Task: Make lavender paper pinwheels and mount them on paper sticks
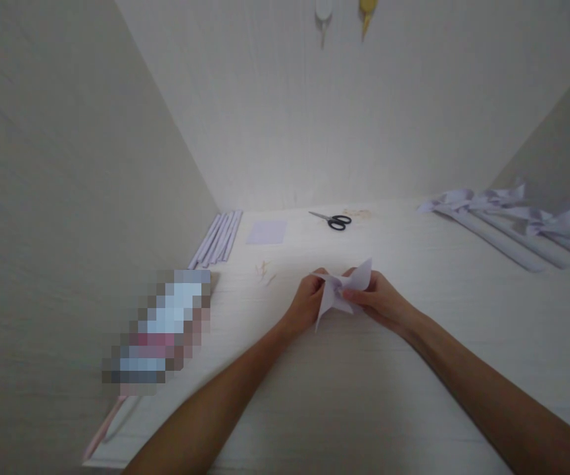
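Note:
A pale lilac paper pinwheel [361, 277] is held up between both hands, a little above the white table. My left hand [309, 300] grips it from the left, its fingers partly behind the paper. From the other side, my right hand [378, 297] pinches it, one finger pressed at the centre where the folded points meet. Beyond the hands lie black-handled scissors [338, 221], blades toward the left, and a flat square of lilac paper [267, 232]. Several thin tan bits [264, 269] are scattered left of my left hand.
Rolled paper sticks [216, 239] lie bunched at the back left. At the right are finished-looking pinwheels on paper sticks [493, 241]. A blurred-out object [166, 330] sits by the left wall. More tan bits [359, 213] lie behind the scissors. White and yellow hooks [367, 13] hang on the back wall.

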The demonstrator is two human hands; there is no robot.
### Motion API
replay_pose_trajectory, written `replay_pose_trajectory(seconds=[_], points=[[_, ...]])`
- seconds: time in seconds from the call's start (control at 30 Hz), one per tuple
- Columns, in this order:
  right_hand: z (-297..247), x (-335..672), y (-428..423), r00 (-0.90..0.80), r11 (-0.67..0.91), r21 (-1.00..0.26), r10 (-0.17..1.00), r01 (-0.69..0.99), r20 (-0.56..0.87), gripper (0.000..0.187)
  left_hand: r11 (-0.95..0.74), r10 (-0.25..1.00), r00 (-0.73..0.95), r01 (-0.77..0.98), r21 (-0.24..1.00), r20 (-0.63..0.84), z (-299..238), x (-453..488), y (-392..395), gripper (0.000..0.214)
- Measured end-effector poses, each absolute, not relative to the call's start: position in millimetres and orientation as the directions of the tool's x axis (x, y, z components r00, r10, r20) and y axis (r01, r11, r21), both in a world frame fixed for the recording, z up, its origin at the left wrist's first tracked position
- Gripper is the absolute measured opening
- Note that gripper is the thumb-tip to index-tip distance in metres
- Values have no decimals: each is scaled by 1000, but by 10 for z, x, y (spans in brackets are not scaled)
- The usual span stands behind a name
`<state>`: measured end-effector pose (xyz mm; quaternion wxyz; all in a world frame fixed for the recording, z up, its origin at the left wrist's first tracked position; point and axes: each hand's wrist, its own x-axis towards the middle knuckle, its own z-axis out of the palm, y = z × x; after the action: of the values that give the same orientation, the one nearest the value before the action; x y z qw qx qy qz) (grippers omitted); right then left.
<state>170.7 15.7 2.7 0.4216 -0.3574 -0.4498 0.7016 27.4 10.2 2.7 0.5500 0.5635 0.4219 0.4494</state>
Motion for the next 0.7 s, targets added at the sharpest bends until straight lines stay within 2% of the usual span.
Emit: replay_pose_trajectory(seconds=[0.23,0.4,0.53,0.7], points=[[8,1703,165,-397,-283,-904,906,-321,-143,22,-106,982,154,-35,994,110,-66,264,142,28],[-9,1714,172,-361,-293,-873,921,-391,-148,22,-59,995,74,-124,991,68,-157,255,207,39],[-19,1712,175,-329,-298,-845,931,-445,-155,23,-55,997,46,-186,981,65,-209,258,236,37],[-20,1700,181,-364,-282,-818,926,-502,-97,21,11,998,64,-244,970,5,-175,294,237,34]])
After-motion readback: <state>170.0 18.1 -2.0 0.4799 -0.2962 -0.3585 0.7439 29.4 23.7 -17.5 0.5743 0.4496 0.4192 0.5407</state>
